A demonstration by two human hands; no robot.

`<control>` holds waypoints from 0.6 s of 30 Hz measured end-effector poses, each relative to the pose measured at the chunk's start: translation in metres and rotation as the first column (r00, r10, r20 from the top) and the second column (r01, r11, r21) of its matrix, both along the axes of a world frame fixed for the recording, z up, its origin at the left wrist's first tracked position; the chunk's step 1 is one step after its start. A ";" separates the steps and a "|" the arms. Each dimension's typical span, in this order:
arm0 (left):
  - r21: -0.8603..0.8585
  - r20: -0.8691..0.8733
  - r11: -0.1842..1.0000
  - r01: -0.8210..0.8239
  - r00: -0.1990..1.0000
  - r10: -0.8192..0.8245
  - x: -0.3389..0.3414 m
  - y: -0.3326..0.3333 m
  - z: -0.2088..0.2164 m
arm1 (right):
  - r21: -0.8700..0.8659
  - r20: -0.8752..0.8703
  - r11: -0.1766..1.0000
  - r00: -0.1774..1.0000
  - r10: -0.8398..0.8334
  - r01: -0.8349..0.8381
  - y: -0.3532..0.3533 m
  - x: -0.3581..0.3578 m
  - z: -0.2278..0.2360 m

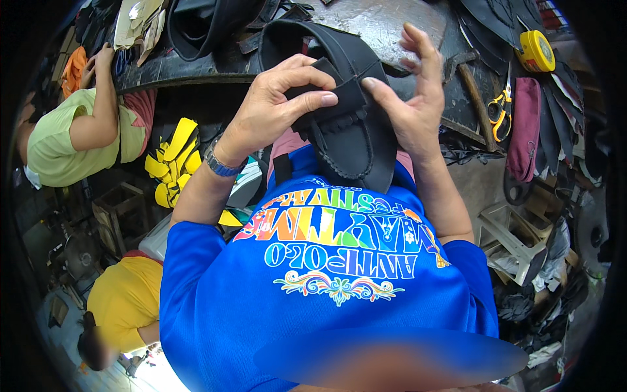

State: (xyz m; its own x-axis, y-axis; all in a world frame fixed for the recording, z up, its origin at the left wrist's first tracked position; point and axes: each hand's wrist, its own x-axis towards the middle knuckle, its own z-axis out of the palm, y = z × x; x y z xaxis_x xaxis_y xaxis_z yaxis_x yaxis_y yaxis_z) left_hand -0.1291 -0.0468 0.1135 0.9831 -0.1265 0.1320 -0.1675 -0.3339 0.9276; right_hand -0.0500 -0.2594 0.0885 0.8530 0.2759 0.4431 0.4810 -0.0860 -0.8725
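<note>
A black leather shoe upper with a puckered, U-shaped seam stands against my blue shirt, its far end resting at the bench edge. My left hand pinches a dark strap or flap on the upper between thumb and forefinger. On the other side, my right hand has its thumb tip at the upper's edge, with the fingers raised and spread apart. A thin line, possibly thread, crosses the leather near that thumb; I cannot tell whether it is held.
On the dark bench lie a hammer, yellow-handled scissors, a yellow tape measure and a maroon pouch. Yellow cut pieces are at left. Two people, in light green and yellow, are nearby. A stool stands right.
</note>
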 end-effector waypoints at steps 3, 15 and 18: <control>0.012 -0.008 1.000 0.027 1.000 -0.027 0.001 -0.001 0.001 | 0.131 -0.004 0.958 0.966 0.257 -0.254 -0.009 0.007 0.005; 0.089 0.093 0.995 0.040 0.994 -0.048 0.004 -0.011 0.007 | 0.481 -0.383 0.780 0.704 0.598 -0.401 -0.011 0.006 0.009; 0.061 0.015 0.998 -0.006 1.000 0.005 0.005 -0.014 0.005 | 0.535 -0.404 0.745 0.654 0.639 -0.397 -0.012 0.006 0.008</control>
